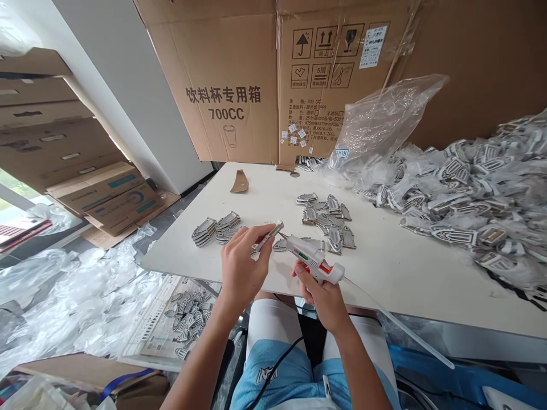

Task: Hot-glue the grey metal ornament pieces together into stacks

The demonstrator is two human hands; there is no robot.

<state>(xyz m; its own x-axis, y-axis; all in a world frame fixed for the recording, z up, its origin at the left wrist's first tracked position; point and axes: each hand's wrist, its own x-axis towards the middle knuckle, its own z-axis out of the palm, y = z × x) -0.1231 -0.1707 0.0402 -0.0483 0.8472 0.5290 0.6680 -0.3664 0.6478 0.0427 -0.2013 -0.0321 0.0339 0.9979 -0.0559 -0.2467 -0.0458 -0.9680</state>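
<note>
My right hand [321, 296] grips a white glue gun [308, 255] with a red trigger, and a long glue stick [410, 327] trails from its back end. Between the fingertips of my left hand [248, 259] is a small metal piece [270, 234], tilted up. The gun's nozzle points at that piece, very close to it; whether they touch I cannot tell. Several stacked metal pieces [204, 232] stand on the table left of my left hand. Beyond the gun lies a looser group of similar pieces [333, 219].
A large heap of plastic-wrapped pieces [453, 176] covers the right of the white table [384, 279]. Cardboard boxes [235, 57] stand behind, with a clear plastic bag [384, 119] before them. At lower left, a tray [149, 341] holds more pieces. A cardboard scrap [240, 181] lies farther back.
</note>
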